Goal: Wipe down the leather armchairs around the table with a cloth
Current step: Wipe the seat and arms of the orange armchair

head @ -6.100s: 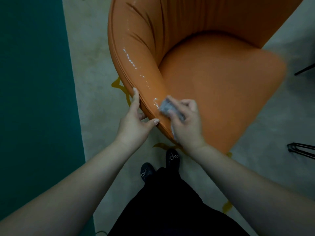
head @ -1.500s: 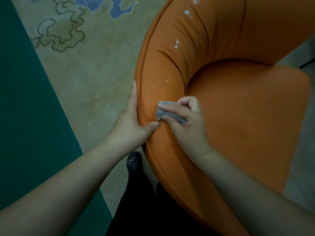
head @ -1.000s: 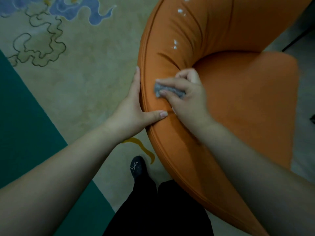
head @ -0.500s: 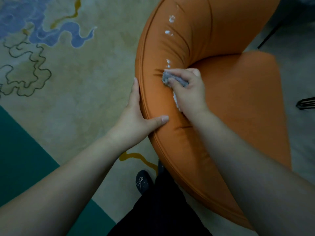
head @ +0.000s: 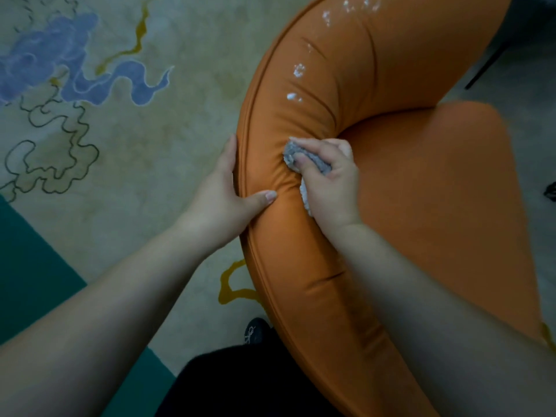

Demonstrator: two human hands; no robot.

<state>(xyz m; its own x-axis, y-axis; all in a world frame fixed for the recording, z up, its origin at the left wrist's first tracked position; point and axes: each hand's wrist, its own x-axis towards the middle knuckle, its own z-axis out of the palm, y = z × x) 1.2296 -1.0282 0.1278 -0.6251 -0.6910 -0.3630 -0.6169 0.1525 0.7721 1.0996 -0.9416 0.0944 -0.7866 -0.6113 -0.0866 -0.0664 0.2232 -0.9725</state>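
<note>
Frame centre: right hand (head: 329,188) clutched grey cloth (head: 304,159), bunched under its fingers, against orange armchair (head: 421,191) backrest. Left hand (head: 221,200) clasped the rim, thumb on top.

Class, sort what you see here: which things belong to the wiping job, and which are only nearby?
Job: orange armchair; grey cloth gripped by right hand; left hand gripping the armrest; white foam spots.

Nearby: patterned rug; black shoe.
</note>
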